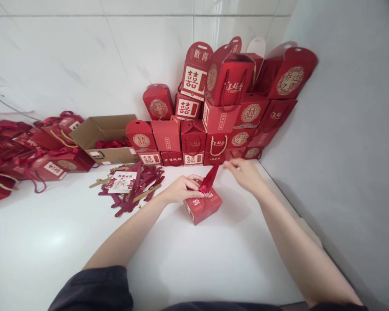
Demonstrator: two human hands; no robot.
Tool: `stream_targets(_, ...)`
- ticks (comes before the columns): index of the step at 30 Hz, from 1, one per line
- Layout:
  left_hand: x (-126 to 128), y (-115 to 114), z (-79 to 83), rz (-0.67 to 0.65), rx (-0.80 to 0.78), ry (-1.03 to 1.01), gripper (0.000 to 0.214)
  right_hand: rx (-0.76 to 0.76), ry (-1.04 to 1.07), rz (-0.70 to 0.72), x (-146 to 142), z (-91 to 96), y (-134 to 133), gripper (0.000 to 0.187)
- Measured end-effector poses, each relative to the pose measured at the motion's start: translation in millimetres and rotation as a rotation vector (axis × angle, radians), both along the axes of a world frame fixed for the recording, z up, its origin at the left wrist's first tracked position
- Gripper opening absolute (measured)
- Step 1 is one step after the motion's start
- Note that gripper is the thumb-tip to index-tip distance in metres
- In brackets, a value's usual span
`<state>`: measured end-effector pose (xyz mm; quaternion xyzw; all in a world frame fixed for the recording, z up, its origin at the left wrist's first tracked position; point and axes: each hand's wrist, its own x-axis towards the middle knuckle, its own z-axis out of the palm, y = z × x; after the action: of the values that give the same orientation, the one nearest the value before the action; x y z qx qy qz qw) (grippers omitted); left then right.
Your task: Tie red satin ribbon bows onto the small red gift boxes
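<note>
A small red gift box stands on the white table in front of me. My left hand rests on the box's top left, fingers pinched on the base of a red ribbon. The ribbon runs up and to the right from the box to my right hand, whose fingers are closed on its far end and hold it taut.
A tall stack of red gift boxes fills the corner against the tiled wall. An open cardboard carton sits left of it. Loose red ribbons and cards lie nearby. More red boxes and bags crowd the far left. A grey wall bounds the right.
</note>
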<state>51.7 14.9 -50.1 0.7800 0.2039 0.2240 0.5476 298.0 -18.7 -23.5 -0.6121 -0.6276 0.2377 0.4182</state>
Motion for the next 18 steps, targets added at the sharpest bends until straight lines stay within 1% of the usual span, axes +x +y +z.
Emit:
stream_targets(2,-1,1,-1.4,0.004,0.000,0.001,0.020,-0.075,0.014,0.245,-10,-10.0,-23,0.029)
stream_targets(3,-1,1,-2.1,0.003,0.000,0.003,0.021,-0.095,0.068,0.309,-17,-14.0,-34,0.028)
stream_targets(4,-1,2,-3.0,0.002,-0.001,0.005,0.021,-0.093,0.107,0.319,-23,-17.9,-43,0.028)
stream_targets(6,-2,2,-4.8,0.001,-0.004,0.008,0.022,-0.035,0.142,0.298,-33,-25.7,-55,0.025)
stream_targets(8,-2,2,-6.6,0.006,-0.008,0.007,0.021,0.016,0.178,0.259,-40,-33.1,-60,0.026)
stream_targets(9,-2,3,-7.4,0.010,-0.010,0.003,0.021,0.016,0.205,0.258,-43,-36.1,-60,0.028)
stream_targets(11,-2,3,-8.5,0.018,-0.014,-0.008,0.020,-0.041,0.280,0.307,-48,-39.3,-57,0.032)
stream_targets(14,-1,2,-8.5,0.024,-0.020,-0.021,0.020,-0.163,0.432,0.414,-55,-37.0,-48,0.036)
stream_targets(16,-1,1,-7.6,0.027,-0.024,-0.024,0.020,-0.198,0.555,0.432,-60,-33.5,-42,0.035)
stream_targets(18,-1,1,-6.4,0.031,-0.033,-0.025,0.019,-0.217,0.655,0.411,-64,-31.5,-37,0.031)
